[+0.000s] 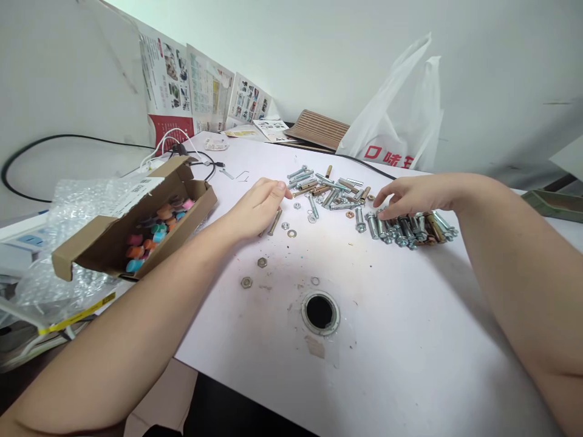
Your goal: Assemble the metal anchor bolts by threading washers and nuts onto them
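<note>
My left hand point(257, 209) rests at the left edge of a loose pile of metal sleeve anchor bolts point(330, 189), thumb and a fingertip stretched toward them; its other fingers are mostly hidden. Just below it lies a brass-coloured bolt point(274, 223). My right hand point(405, 194) hovers low over a row of silver and brass-coloured bolts point(401, 230), index finger and thumb apart. Its thumb tip is close to the bolts at the row's left end; contact cannot be made out. One silver bolt point(359, 220) stands just left of this row. Between the hands are a washer point(292, 233) and small nuts point(285, 226).
At the left, a cardboard box point(182, 224) holds colourful caps beside bubble wrap point(75, 212). Two larger nuts point(246, 282) lie near a round hole point(320, 312) in the white table point(382, 358). A white plastic bag point(396, 115) and a ribbed brown board point(319, 128) stand behind.
</note>
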`<state>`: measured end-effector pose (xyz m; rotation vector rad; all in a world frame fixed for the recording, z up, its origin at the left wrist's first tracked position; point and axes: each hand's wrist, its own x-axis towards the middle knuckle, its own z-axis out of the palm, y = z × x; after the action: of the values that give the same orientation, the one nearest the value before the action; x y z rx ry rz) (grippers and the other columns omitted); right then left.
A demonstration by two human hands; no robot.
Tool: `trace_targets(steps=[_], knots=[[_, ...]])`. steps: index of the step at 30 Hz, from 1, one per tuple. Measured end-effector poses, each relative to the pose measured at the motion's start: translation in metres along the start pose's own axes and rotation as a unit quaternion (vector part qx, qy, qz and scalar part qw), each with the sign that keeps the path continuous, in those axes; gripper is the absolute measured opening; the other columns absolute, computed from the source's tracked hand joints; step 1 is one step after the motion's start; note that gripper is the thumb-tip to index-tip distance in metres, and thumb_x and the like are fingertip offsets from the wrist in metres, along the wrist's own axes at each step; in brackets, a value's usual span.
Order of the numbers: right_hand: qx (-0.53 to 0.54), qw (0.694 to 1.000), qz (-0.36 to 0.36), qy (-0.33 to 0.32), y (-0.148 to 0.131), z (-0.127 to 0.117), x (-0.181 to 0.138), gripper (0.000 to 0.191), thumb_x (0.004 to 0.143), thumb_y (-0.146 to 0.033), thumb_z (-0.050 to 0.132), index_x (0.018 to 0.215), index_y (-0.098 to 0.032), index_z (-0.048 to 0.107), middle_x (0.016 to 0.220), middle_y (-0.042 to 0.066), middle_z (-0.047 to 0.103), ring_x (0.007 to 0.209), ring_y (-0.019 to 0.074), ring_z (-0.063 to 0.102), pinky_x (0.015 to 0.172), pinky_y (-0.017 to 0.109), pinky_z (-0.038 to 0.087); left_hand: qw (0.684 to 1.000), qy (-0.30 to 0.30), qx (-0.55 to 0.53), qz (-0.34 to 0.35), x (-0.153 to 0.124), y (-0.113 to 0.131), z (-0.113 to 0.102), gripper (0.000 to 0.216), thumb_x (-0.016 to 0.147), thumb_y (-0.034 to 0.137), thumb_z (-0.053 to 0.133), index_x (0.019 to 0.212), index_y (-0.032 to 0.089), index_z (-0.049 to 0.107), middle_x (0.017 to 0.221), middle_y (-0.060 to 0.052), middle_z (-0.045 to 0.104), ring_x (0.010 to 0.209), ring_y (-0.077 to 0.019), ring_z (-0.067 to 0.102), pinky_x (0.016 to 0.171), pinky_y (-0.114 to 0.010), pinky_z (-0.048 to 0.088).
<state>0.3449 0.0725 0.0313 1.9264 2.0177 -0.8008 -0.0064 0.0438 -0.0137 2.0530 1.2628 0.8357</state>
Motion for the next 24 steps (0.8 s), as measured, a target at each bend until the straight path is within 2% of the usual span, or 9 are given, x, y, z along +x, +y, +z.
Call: trace_targets(steps=[2, 4, 9, 11, 14, 20, 24], knots=[[-0.031, 0.999, 0.007, 0.035, -0.002, -0.001, -0.002, 0.052, 0.066, -0.059, 0.073, 0.111, -0.032, 0.071, 0.107, 0.006, 0.071, 0.098, 0.0328, 0.065, 0.08, 0.042, 0.054, 1.0, 0.0, -0.007, -0.002, 0.0, 0.001, -0.001, 0.062, 0.097, 0.064, 0.026, 0.107, 0.019, 0.067, 0.12, -0.011, 0.056, 0.091, -0.0183, 0.062, 0.092, -0.038, 0.051], [-0.034, 0.997, -0.012, 0.061, -0.01, 0.0, -0.004, 0.046, 0.068, -0.059, 0.07, 0.105, -0.031, 0.072, 0.108, 0.006, 0.071, 0.098, 0.0336, 0.065, 0.078, 0.042, 0.053, 1.0, 0.005, -0.012, -0.006, -0.001, 0.002, -0.001, 0.064, 0.095, 0.067, 0.026, 0.106, 0.019, 0.067, 0.12, -0.011, 0.056, 0.09, -0.0183, 0.062, 0.091, -0.038, 0.052], [0.024, 0.985, -0.083, 0.146, -0.038, 0.018, -0.001, 0.025, 0.074, -0.038, 0.065, 0.093, -0.024, 0.072, 0.088, 0.006, 0.071, 0.077, 0.0231, 0.063, 0.068, 0.036, 0.048, 1.0, 0.001, -0.014, -0.007, -0.001, 0.004, -0.002, 0.065, 0.095, 0.068, 0.026, 0.106, 0.019, 0.067, 0.12, -0.012, 0.056, 0.089, -0.0188, 0.062, 0.089, -0.039, 0.052], [0.035, 0.983, -0.115, 0.139, -0.045, 0.027, 0.004, 0.021, 0.073, -0.033, 0.065, 0.09, -0.022, 0.072, 0.081, 0.004, 0.071, 0.069, 0.0195, 0.06, 0.063, 0.034, 0.045, 1.0, -0.002, -0.013, -0.005, 0.0, 0.002, -0.001, 0.064, 0.095, 0.067, 0.026, 0.106, 0.019, 0.067, 0.12, -0.012, 0.056, 0.088, -0.0185, 0.062, 0.088, -0.039, 0.052], [0.031, 0.982, -0.15, 0.112, -0.047, 0.034, 0.011, 0.02, 0.074, -0.036, 0.065, 0.087, -0.023, 0.073, 0.079, 0.003, 0.071, 0.067, 0.0177, 0.059, 0.062, 0.033, 0.044, 1.0, -0.003, -0.005, 0.0, 0.0, 0.0, -0.001, 0.062, 0.097, 0.064, 0.026, 0.106, 0.019, 0.068, 0.115, -0.011, 0.057, 0.091, -0.019, 0.061, 0.088, -0.038, 0.051], [-0.014, 0.985, -0.15, 0.087, -0.039, 0.034, 0.016, 0.031, 0.073, -0.051, 0.07, 0.086, -0.023, 0.074, 0.079, 0.004, 0.071, 0.067, 0.0189, 0.061, 0.061, 0.033, 0.044, 1.0, -0.006, 0.019, 0.008, 0.0, 0.003, -0.002, 0.06, 0.098, 0.059, 0.025, 0.106, 0.02, 0.069, 0.112, -0.011, 0.059, 0.096, -0.02, 0.06, 0.091, -0.037, 0.049], [-0.019, 0.988, -0.154, 0.025, -0.038, 0.031, 0.008, 0.029, 0.073, -0.052, 0.071, 0.076, -0.023, 0.073, 0.076, 0.003, 0.07, 0.067, 0.019, 0.061, 0.06, 0.033, 0.045, 1.0, -0.007, 0.029, 0.01, -0.001, 0.005, -0.002, 0.06, 0.099, 0.059, 0.024, 0.107, 0.019, 0.069, 0.113, -0.012, 0.06, 0.099, -0.0208, 0.059, 0.094, -0.038, 0.048]])
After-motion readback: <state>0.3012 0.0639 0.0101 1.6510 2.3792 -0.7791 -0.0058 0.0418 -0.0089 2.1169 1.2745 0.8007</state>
